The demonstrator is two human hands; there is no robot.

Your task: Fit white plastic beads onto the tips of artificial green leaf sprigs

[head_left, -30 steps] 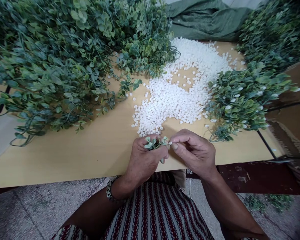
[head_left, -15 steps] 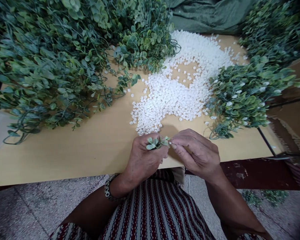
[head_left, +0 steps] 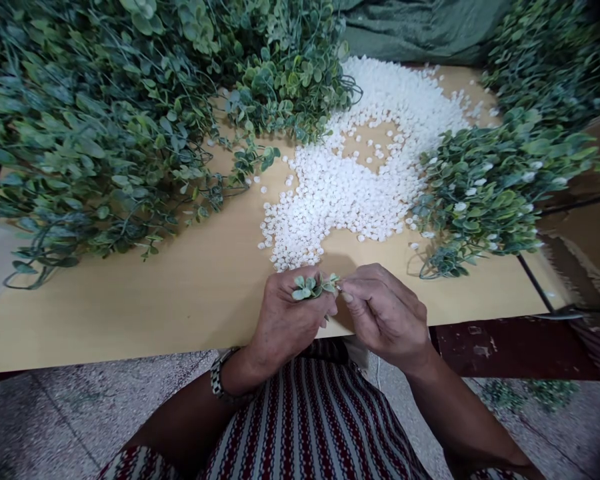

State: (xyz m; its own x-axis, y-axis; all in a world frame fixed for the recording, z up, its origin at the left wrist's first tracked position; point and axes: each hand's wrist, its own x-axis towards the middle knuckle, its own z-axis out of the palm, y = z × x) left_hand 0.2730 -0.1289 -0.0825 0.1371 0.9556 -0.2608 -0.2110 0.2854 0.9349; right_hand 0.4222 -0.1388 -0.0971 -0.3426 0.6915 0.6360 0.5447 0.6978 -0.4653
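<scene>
My left hand (head_left: 295, 310) is closed around an artificial leaf sprig (head_left: 307, 288), whose small green leaves poke out above the fist. Close against the sprig's right tip, my right hand (head_left: 387, 313) pinches with thumb and forefinger; what lies between those fingertips is mostly hidden and too small to name. Just beyond both hands spreads a heap of small white beads or buds (head_left: 350, 190) on the tabletop (head_left: 205, 287). To the right lies a bunch of greenery (head_left: 495, 193) with white buds on some of its tips.
A large mass of artificial greenery (head_left: 105, 133) covers the table's left and back. Dark green cloth (head_left: 420, 30) lies at the back. More greenery (head_left: 555, 60) stands back right, beside a torn cardboard box (head_left: 585, 253). Leafy pieces (head_left: 550, 393) lie on the floor.
My right hand has shifted slightly left, its fingertips closer against the sprig's tip. The white piece visible at its fingertips before is now mostly hidden. My left hand stays in place.
</scene>
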